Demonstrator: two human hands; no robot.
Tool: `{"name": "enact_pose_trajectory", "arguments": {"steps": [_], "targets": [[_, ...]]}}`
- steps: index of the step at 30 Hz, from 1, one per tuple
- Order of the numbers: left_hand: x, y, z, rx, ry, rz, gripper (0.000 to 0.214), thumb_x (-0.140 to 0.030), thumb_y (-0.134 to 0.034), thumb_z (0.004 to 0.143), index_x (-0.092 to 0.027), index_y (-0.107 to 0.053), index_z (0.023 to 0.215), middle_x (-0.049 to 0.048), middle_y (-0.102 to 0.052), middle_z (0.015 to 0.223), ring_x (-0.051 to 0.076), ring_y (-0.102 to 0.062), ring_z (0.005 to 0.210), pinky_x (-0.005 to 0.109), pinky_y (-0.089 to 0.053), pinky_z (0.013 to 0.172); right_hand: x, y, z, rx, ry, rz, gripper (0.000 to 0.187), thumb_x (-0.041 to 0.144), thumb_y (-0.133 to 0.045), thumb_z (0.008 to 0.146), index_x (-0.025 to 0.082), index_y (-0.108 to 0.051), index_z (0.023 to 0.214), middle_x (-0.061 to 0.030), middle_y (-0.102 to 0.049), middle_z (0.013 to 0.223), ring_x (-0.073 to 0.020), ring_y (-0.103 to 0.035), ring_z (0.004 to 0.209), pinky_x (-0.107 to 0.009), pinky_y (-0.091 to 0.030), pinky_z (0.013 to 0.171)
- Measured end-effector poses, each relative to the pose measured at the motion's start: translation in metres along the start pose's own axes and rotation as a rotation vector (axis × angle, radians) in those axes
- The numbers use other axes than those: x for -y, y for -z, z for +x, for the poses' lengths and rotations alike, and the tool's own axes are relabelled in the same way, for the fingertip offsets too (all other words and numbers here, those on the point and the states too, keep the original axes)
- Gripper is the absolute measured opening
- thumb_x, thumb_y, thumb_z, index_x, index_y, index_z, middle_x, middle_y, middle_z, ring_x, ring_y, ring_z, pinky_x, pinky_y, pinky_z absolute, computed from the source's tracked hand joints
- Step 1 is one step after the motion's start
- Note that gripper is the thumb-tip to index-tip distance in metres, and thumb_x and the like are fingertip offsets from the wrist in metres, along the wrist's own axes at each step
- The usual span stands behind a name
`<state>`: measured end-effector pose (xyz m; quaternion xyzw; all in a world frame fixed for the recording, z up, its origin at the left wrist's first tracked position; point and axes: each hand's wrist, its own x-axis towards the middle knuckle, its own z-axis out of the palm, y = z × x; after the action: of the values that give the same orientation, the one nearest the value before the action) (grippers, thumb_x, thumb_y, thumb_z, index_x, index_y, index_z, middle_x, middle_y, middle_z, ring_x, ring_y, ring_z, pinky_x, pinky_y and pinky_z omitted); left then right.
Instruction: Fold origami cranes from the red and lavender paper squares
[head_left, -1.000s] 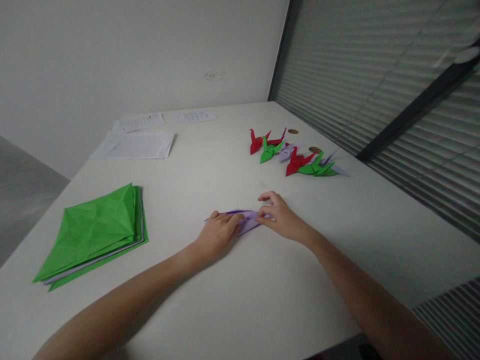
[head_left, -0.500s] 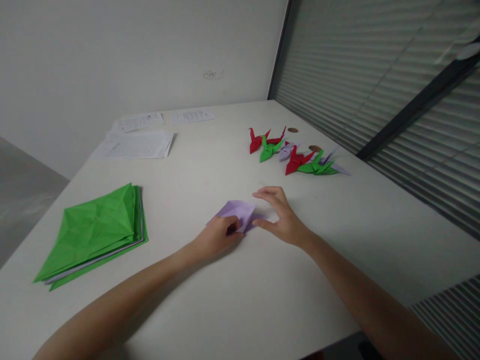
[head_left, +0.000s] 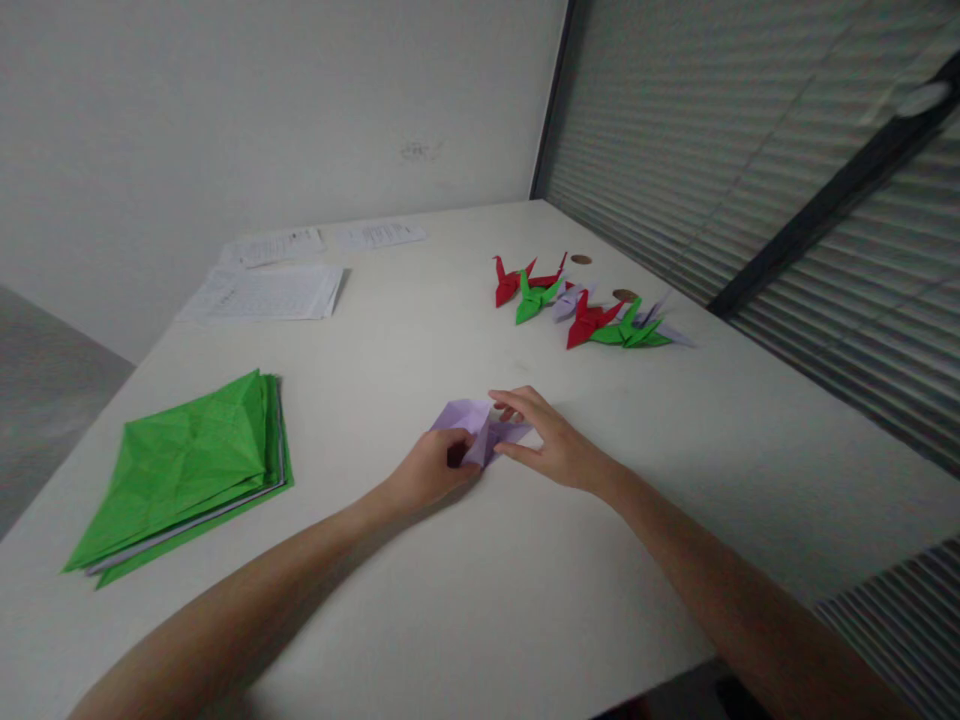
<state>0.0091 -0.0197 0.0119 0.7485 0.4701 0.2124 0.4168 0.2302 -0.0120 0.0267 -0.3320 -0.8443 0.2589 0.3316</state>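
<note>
A lilac sheet of origami paper (head_left: 459, 412), partly folded, lies on the white table in front of me. My left hand (head_left: 435, 465) has its fingers curled over the near edge, thumb and fingers closed on the paper. To the right, my right hand (head_left: 551, 440) is open, its thumb and fingers apart on either side of the paper's raised flap. Its thumb tip is at the flap's lower part, the fingertips close to the upper edge. Whether these tips touch the paper I cannot tell. My left hand hides part of the sheet.
Several folded paper cranes (head_left: 585, 320) in red, green and lilac stand at the back right. On the left lies a stack of creased green paper (head_left: 191, 450). Printed sheets (head_left: 270, 290) are at the back left. Window blinds (head_left: 675, 150) border the table's right side.
My right hand has moved left and slightly down toward the paper, its fingers now nearer the flap. The flap stands more upright. My left hand keeps its hold.
</note>
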Motion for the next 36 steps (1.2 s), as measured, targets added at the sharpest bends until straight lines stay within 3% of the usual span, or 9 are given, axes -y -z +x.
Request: {"name": "enact_pose_trajectory", "arguments": {"steps": [3, 6, 11, 15, 20, 23, 27, 32, 36], "targets": [[-0.001, 0.001, 0.000, 0.020, -0.022, 0.006, 0.011, -0.025, -0.059, 0.077, -0.015, -0.063, 0.077, -0.0041, -0.049, 0.060, 0.009, -0.039, 0.054, 0.023, -0.029, 0.052, -0.001, -0.002, -0.001, 0.008, -0.001, -0.015, 0.063, 0.023, -0.060, 0.091, 0.036, -0.032, 0.146, -0.0068, -0.051, 0.117, -0.0193, -0.057, 0.101, -0.042, -0.051, 0.095], [-0.002, 0.004, -0.001, 0.069, -0.087, 0.012, 0.015, -0.026, -0.057, 0.082, -0.015, -0.067, 0.081, -0.0035, -0.053, 0.062, 0.009, -0.042, 0.055, 0.022, -0.033, 0.054, 0.000, 0.001, -0.001, 0.001, 0.024, -0.076, 0.052, 0.024, -0.059, 0.092, 0.034, -0.044, 0.140, -0.0085, -0.049, 0.121, -0.0216, -0.056, 0.108, -0.042, -0.052, 0.096], [-0.003, 0.010, -0.002, 0.049, -0.155, 0.147, 0.018, -0.026, -0.059, 0.087, -0.019, -0.071, 0.099, 0.0000, -0.069, 0.079, 0.012, -0.057, 0.065, 0.023, -0.042, 0.062, -0.003, 0.009, -0.001, 0.009, 0.044, -0.190, 0.010, 0.024, -0.062, 0.089, 0.022, -0.072, 0.091, -0.0094, -0.047, 0.120, -0.0207, -0.058, 0.102, -0.041, -0.051, 0.095], [-0.002, 0.011, -0.001, -0.042, -0.168, 0.318, 0.025, -0.023, -0.061, 0.088, -0.022, -0.068, 0.112, 0.0034, -0.074, 0.095, 0.016, -0.067, 0.074, 0.026, -0.049, 0.072, -0.012, 0.010, -0.002, 0.030, -0.049, -0.221, 0.010, 0.025, -0.065, 0.087, 0.020, -0.073, 0.082, -0.0092, -0.049, 0.117, -0.0208, -0.058, 0.101, -0.042, -0.050, 0.095], [0.003, 0.006, -0.001, -0.137, -0.360, 0.567, 0.031, -0.023, -0.057, 0.092, -0.018, -0.059, 0.123, 0.0093, -0.071, 0.105, 0.022, -0.068, 0.089, 0.037, -0.052, 0.080, -0.020, 0.003, -0.004, 0.070, -0.186, -0.283, 0.011, 0.025, -0.070, 0.083, 0.020, -0.073, 0.074, -0.0090, -0.051, 0.114, -0.0236, -0.056, 0.105, -0.045, -0.047, 0.098], [0.007, 0.003, -0.001, -0.192, -0.530, 0.675, 0.025, -0.023, -0.052, 0.095, -0.017, -0.060, 0.119, 0.0122, -0.066, 0.111, 0.024, -0.063, 0.098, 0.041, -0.051, 0.084, -0.022, -0.001, -0.004, 0.082, -0.193, -0.334, 0.008, 0.022, -0.073, 0.081, 0.020, -0.071, 0.073, -0.0089, -0.052, 0.113, -0.0243, -0.055, 0.106, -0.044, -0.046, 0.098], [0.008, 0.000, -0.003, -0.094, -0.706, 0.804, 0.018, -0.016, -0.048, 0.096, -0.014, -0.064, 0.104, 0.0107, -0.066, 0.101, 0.023, -0.061, 0.095, 0.039, -0.051, 0.082, -0.021, -0.001, -0.002, 0.090, -0.180, -0.370, 0.010, 0.018, -0.076, 0.076, 0.020, -0.068, 0.073, -0.0079, -0.054, 0.107, -0.0236, -0.055, 0.103, -0.042, -0.045, 0.095], [0.004, -0.010, -0.009, -0.084, -0.627, 0.834, 0.019, -0.018, -0.047, 0.096, -0.011, -0.065, 0.097, 0.0117, -0.065, 0.094, 0.023, -0.062, 0.088, 0.039, -0.054, 0.077, -0.023, 0.000, 0.000, 0.096, -0.231, -0.284, 0.024, 0.011, -0.073, 0.076, 0.021, -0.060, 0.093, -0.0029, -0.059, 0.095, -0.0185, -0.059, 0.088, -0.033, -0.047, 0.082], [0.000, -0.018, -0.014, -0.116, -0.556, 0.785, 0.017, -0.021, -0.053, 0.093, -0.011, -0.063, 0.102, 0.0143, -0.064, 0.104, 0.027, -0.061, 0.098, 0.044, -0.053, 0.086, -0.030, -0.002, -0.002, 0.070, -0.297, -0.201, 0.036, 0.011, -0.070, 0.077, 0.023, -0.056, 0.108, -0.0017, -0.063, 0.096, -0.0168, -0.060, 0.085, -0.029, -0.046, 0.078]]}}
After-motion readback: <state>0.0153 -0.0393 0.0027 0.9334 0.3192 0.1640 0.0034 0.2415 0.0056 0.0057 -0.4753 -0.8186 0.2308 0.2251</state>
